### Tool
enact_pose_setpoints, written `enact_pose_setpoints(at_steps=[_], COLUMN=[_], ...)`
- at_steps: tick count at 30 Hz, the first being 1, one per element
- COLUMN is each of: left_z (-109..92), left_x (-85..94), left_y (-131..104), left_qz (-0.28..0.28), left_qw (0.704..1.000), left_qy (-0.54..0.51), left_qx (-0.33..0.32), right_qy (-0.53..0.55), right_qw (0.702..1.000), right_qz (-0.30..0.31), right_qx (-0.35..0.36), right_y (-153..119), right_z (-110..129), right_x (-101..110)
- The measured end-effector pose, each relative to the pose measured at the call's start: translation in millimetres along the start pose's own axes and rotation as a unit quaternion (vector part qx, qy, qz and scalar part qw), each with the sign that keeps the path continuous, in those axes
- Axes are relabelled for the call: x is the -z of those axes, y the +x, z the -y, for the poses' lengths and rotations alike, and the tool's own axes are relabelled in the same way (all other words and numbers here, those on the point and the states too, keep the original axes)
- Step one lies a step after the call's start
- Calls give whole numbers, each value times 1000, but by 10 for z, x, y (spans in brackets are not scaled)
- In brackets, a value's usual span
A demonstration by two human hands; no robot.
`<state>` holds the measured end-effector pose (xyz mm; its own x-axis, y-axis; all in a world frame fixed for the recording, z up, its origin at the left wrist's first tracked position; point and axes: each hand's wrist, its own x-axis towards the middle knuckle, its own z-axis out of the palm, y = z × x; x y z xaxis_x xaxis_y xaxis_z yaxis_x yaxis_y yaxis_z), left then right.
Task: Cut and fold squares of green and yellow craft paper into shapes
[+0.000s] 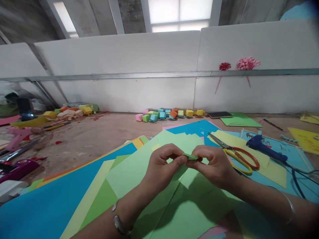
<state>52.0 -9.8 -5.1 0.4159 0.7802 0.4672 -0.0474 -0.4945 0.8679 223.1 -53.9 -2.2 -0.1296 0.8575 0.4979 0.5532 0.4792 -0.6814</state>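
Between my two hands is a small folded piece of green paper [190, 156]. My left hand [165, 166] pinches its left end with thumb and forefinger, while my right hand [211, 164] grips the right end the same way. Both hands hover over light green paper sheets [134, 172] spread across the table. Scissors [239, 156] with one red and one yellow handle lie just right of my right hand, blades pointing to the upper left. The fingertips partly cover the folded paper.
Small folded paper cubes [163, 115] line the wall at the back. A blue glue gun [266, 147] with a cord lies at right, near a phone [220, 115]. Blue paper [57, 196] covers the left front. A pink glue gun [18, 136] sits at far left.
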Motion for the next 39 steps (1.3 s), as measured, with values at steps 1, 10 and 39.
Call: enact_pose_setpoints(at_steps=[1,10,39], left_z=[0,-44,54], left_x=[3,6,171], left_y=[3,11,143], left_qz=[5,93,-27], left_qw=[1000,984,976], left_qy=[-19,-68,15], left_qx=[23,137,214], right_qy=[7,51,85], right_qw=[1000,996,967], right_qz=[4,6,127], right_qx=[-4,-73,-205], right_y=[2,-18,51], right_z=[5,78,25], right_x=[4,14,-115])
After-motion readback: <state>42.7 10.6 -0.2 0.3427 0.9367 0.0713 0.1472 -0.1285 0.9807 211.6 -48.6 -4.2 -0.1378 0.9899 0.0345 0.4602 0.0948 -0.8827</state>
